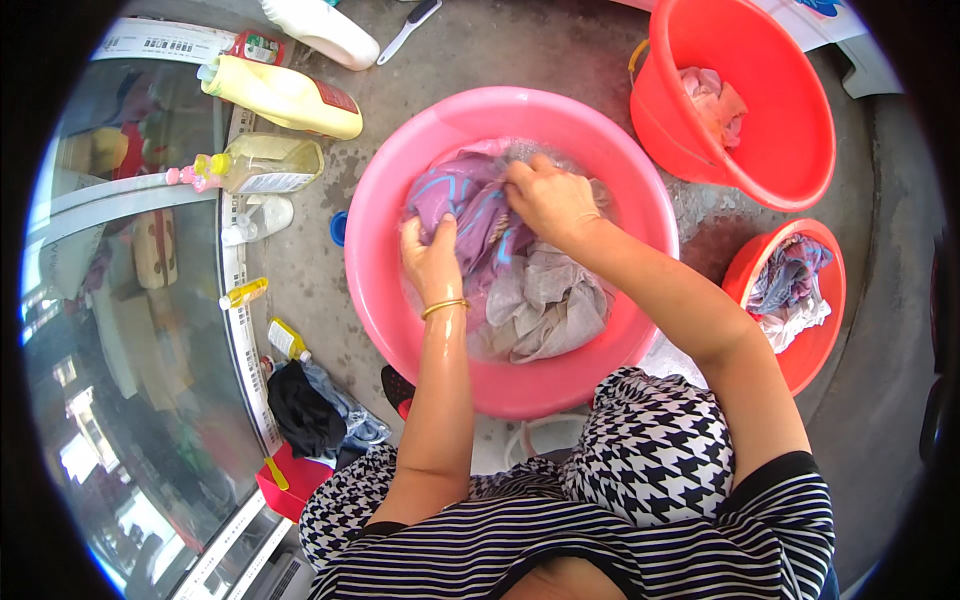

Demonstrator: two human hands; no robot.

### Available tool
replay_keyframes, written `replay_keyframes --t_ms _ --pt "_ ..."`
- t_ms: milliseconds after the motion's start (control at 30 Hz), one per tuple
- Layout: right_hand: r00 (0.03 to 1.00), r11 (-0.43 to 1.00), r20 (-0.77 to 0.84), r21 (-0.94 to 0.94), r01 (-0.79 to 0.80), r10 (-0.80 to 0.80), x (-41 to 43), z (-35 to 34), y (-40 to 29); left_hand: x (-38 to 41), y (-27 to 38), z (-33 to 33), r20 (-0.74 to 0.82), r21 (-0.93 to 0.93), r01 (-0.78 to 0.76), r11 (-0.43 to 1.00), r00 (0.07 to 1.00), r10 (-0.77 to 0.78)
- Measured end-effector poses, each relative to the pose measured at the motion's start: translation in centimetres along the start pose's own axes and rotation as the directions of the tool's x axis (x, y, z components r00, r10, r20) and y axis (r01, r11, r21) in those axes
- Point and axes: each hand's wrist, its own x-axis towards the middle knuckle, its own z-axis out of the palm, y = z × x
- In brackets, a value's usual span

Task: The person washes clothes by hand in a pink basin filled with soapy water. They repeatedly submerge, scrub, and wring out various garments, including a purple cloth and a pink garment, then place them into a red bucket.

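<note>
A large pink plastic basin point(510, 394) stands on the floor before me, with wet laundry and some suds inside. My left hand point(433, 259) grips the lower left part of a purple garment with blue stripes point(469, 199), thumb on top of the cloth. At the garment's upper right edge, my right hand point(551, 196) has its fingers curled on the same cloth; its fingertips are partly hidden. A wet grey-beige cloth point(559, 307) lies bunched in the basin, below my right hand and touching the purple garment.
Right of the basin stand a red bucket point(795, 97) holding pink cloth and a smaller red basin point(814, 356) with clothes. Along the glass door at left are a yellow bottle point(300, 97), a clear bottle point(277, 163) and dark clothes point(304, 409). A brush point(409, 30) lies beyond.
</note>
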Motion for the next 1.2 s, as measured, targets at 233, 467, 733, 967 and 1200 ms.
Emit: replay_keyframes --t_ms 233,467,733,967,1200 --pt "0.931 0.93 0.364 -0.335 0.154 -0.023 -1.1 4.3 2.0 -1.7 -2.3 7.1 0.175 0.81 -0.199 0.551 0.98 0.097" --pt "0.952 0.974 0.299 -0.185 0.128 -0.068 2.2 4.6 3.6 1.4 -3.9 8.5 0.401 0.808 -0.288 0.514 0.908 -0.122" --pt "0.959 0.918 -0.131 0.282 0.278 -0.251 -3.8 0.9 -7.4 -0.3 0.5 2.7 0.601 -0.677 0.629 0.382 0.772 -0.207" --pt "0.969 0.963 -0.019 0.107 0.247 -0.247 -1.1 0.3 -3.6 -1.9 0.4 1.2 0.164 -0.554 0.407 0.726 0.908 -0.384" --pt "0.985 0.98 0.006 -0.107 0.171 -0.171 -2.8 5.2 1.9 -2.1 -2.4 6.1 0.145 0.737 -0.293 0.609 0.949 0.281"
